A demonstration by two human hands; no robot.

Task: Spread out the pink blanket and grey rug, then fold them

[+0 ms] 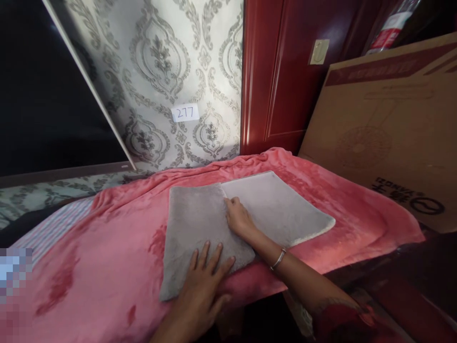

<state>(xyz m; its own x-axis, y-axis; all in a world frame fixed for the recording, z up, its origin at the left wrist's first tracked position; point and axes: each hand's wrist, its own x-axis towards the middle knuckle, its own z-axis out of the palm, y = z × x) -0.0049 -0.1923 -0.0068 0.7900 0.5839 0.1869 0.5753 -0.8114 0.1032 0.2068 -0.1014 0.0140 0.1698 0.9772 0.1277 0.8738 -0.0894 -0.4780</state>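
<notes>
While patterned wallpaper (160,62) fills the back, a pink plush blanket (107,247) spreads across most of the foreground, rumpled along its far edge; what lies beneath it cannot be made out. A large dark panel (53,95) with a pale edge stands at the upper left, and dark red paneling (293,71) rises to the right of the wallpaper. A printed cardboard box (374,133) leans at the far right, beyond the blanket.

Near the middle of the blanket lies gray plush fabric (200,224) in two parts, a darker one on the left and a paler one (282,205) on the right, meeting along a slanting line. Whether these are one folded piece or two, I cannot tell. Striped cloth (60,224) shows beside the blanket at the left.

Of the two hands, the left hand (205,281) is spread and released, its fingers resting on the near part of the darker gray. The right hand (239,219) is at the line between the two parts, its fingers curled; whether it grasps the fabric there, I cannot tell.

A bottle (389,33) with a red and white label shows above the box. Smaller still are a white card (184,112) reading 277 on the wallpaper, a pale switch (319,51) on the paneling, and a thin bracelet (278,259) on the right wrist.
</notes>
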